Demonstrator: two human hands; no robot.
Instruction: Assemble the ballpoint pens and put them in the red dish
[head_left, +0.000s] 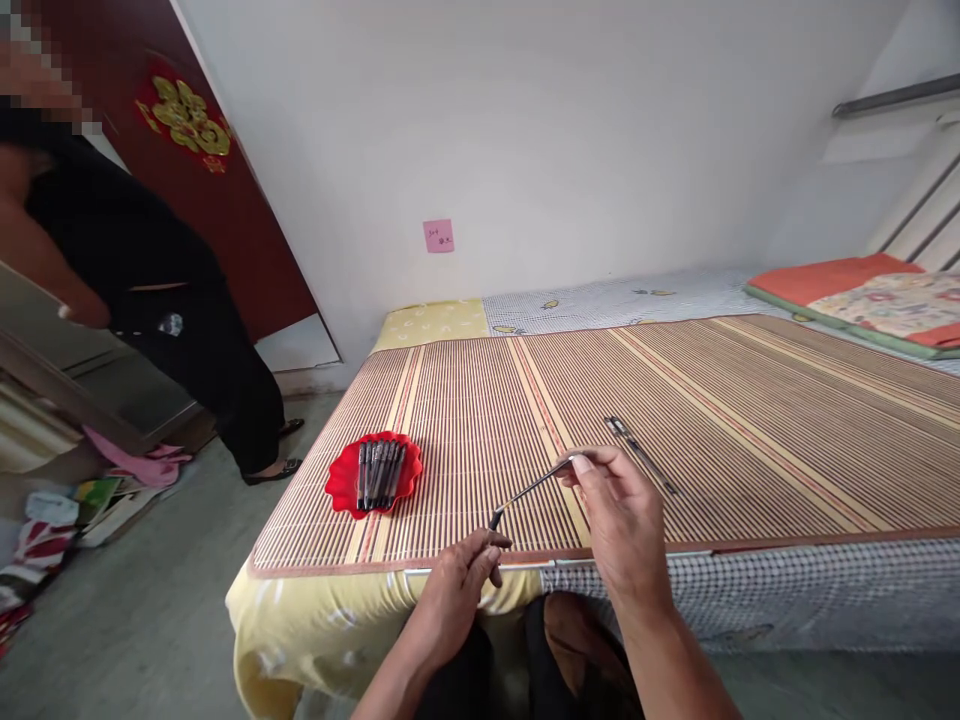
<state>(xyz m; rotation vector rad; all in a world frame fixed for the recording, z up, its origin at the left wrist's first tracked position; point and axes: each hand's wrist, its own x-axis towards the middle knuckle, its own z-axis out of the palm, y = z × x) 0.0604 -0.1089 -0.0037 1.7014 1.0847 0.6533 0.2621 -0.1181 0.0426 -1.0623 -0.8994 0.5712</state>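
My right hand (pixel 622 510) pinches the upper end of a thin dark pen refill (pixel 534 486) between thumb and fingers. The refill slants down to my left hand (pixel 461 580), whose closed fingers grip a short black pen part (pixel 495 518). Refill tip and black part meet or nearly meet; I cannot tell whether one is inside the other. To the right of my right hand, slim pen pieces (pixel 642 456) lie on the woven mat (pixel 472 420). A red scalloped dish (pixel 341 480) on the left holds several dark pens (pixel 381 472) side by side.
The mat covers a bed with a yellow and checked sheet (pixel 330 610). A folded orange and floral quilt (pixel 870 295) lies at the far right. A person in black (pixel 172 270) stands at the left by a dark red door (pixel 247 200). A pink note (pixel 439 236) sticks to the wall.
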